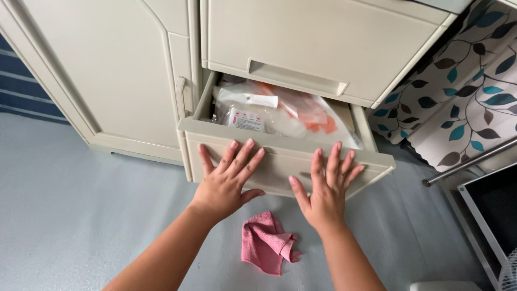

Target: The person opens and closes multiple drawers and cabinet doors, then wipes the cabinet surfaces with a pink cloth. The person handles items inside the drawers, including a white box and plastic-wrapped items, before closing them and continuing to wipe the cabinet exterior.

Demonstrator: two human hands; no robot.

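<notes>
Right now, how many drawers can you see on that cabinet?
2. A closed upper drawer, and beneath it an open lower drawer with the left hand and right hand flat on its front. More may sit out of frame.

Both bare forearms reach forward side by side; the left hand (225, 180) and right hand (327, 189) lie flat, fingers spread, palms pressing forward.

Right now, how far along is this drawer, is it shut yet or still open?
Not shut. The drawer stands pulled out, clear packets showing inside. In hand: the left hand and right hand lie flat, fingers spread, on its front panel. Left: the drawer is open, and a pink cloth lies on the floor.
</notes>
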